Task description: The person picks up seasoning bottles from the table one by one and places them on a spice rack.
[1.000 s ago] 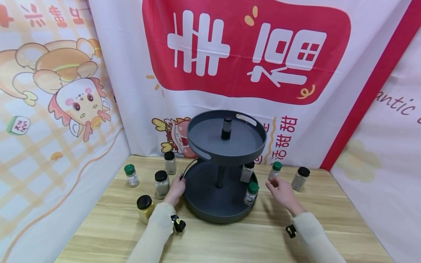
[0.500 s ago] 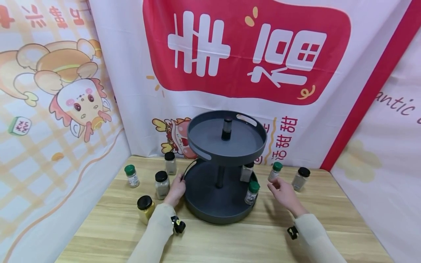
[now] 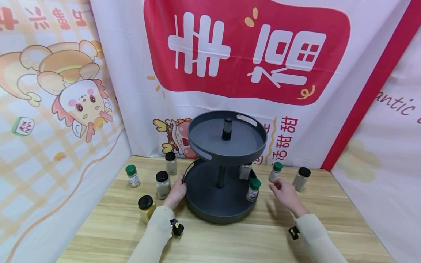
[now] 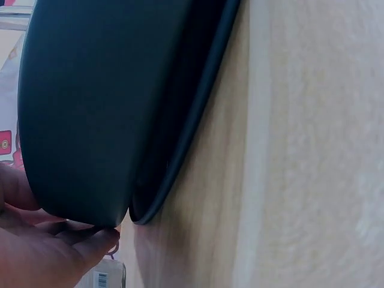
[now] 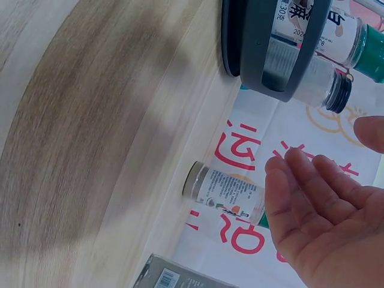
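Note:
A dark grey two-tier rotating tray point(image 3: 210, 215) stands on the table. My left hand point(image 3: 175, 191) holds the left rim of its lower tier by the handle slot; in the left wrist view, the thumb and fingers are at the tray wall. Two jars stand in the lower tier at right: a green-capped spice jar point(image 3: 253, 190) and a black-capped jar point(image 3: 245, 172), partly hidden by the upper tier. My right hand point(image 3: 285, 195), fingers loosely bent and holding nothing, hovers right of the tray. Just behind it is another green-capped spice jar point(image 3: 275, 172), which the fingers partly overlap in the right wrist view.
Right of the hand stands a black-capped jar point(image 3: 300, 179). On the left are a green-capped jar point(image 3: 133, 177), two pale black-capped jars point(image 3: 163, 188) and a yellow-filled jar point(image 3: 147, 212) beside the left forearm. A printed cloth point(image 3: 210, 98) hangs behind the table.
The lower tier has turned slightly: its green-capped jar moved right and back, its black-capped jar a little left. The right hand shifted slightly right; the left hand keeps its place on the rim.

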`<state>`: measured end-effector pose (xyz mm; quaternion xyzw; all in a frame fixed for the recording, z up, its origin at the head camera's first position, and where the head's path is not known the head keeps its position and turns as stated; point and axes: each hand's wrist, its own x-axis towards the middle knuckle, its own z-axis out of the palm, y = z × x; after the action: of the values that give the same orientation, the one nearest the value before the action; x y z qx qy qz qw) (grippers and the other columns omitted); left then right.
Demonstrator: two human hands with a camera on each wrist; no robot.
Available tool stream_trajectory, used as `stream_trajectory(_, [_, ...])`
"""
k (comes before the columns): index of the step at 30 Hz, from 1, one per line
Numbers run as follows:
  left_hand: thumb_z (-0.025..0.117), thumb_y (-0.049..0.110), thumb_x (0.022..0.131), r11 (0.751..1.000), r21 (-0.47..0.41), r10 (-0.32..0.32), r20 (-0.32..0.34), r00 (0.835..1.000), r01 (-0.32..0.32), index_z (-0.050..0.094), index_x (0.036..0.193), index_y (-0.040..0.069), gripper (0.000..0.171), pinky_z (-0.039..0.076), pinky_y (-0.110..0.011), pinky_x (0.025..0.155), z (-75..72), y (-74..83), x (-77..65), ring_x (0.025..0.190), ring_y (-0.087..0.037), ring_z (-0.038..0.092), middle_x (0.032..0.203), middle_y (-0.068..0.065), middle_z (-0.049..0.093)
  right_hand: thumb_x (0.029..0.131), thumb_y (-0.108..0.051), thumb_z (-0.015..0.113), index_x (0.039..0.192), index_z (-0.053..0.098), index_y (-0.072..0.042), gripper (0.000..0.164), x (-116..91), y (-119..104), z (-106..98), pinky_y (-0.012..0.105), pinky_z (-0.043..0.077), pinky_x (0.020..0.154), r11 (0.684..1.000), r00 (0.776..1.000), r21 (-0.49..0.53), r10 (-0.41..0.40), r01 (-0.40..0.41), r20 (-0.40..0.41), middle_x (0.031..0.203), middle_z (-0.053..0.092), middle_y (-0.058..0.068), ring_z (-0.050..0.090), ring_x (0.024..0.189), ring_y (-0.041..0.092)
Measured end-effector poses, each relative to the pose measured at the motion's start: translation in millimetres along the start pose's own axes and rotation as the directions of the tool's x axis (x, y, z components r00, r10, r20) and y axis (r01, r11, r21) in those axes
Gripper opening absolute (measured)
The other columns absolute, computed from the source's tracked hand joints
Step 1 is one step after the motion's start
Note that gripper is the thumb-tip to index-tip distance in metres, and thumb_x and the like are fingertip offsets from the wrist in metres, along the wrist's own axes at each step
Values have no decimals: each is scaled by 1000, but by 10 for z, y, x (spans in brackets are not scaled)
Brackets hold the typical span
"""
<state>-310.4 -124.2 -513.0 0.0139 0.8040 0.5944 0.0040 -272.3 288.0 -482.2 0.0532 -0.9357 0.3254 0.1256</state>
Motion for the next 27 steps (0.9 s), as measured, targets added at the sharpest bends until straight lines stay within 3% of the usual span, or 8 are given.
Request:
stream_trajectory(4, [32, -2, 93, 999, -28, 18, 13, 1000, -18, 21, 144, -12, 53, 15, -50, 112, -7, -10, 5, 137, -42, 18, 147, -32, 22, 95, -23, 57, 109, 61, 3, 30, 7, 33, -9, 39, 49, 70, 1000, 1000, -9, 29, -29, 9, 90, 65, 10, 60, 82, 24])
stream_trajectory(11, [33, 1, 94, 1000, -1, 3, 5, 1000, -3, 21, 144, -11, 53, 16, -50, 111, -10, -10, 19, 136, -42, 20, 147, -31, 23, 92, -20, 57, 108, 61, 8, 32, 60, 48, -33, 41, 50, 69, 996, 997, -47, 74, -74, -20, 90, 65, 16, 60, 80, 26])
stream_trajectory(19, [33, 2, 96, 999, 37, -15, -11, 1000, 16, 23, 145, -8, 51, 17, -50, 111, -11, -46, 38, 137, -41, 21, 148, -29, 24, 94, -24, 49, 116, 55, 13, 44, 164, 86, -57, 52, 48, 82, 991, 993, -66, 115, -116, -33, 106, 61, 31, 59, 97, 42])
stream_trajectory(27, [31, 2, 97, 999, 48, -5, -9, 1000, 6, 23, 146, -6, 51, 18, -50, 111, -11, -12, -2, 137, -40, 21, 149, -27, 25, 93, -21, 48, 125, 46, 16, 49, 246, 109, -75, 52, 47, 86, 984, 985, -59, 171, -171, 2, 116, 55, 35, 55, 105, 45])
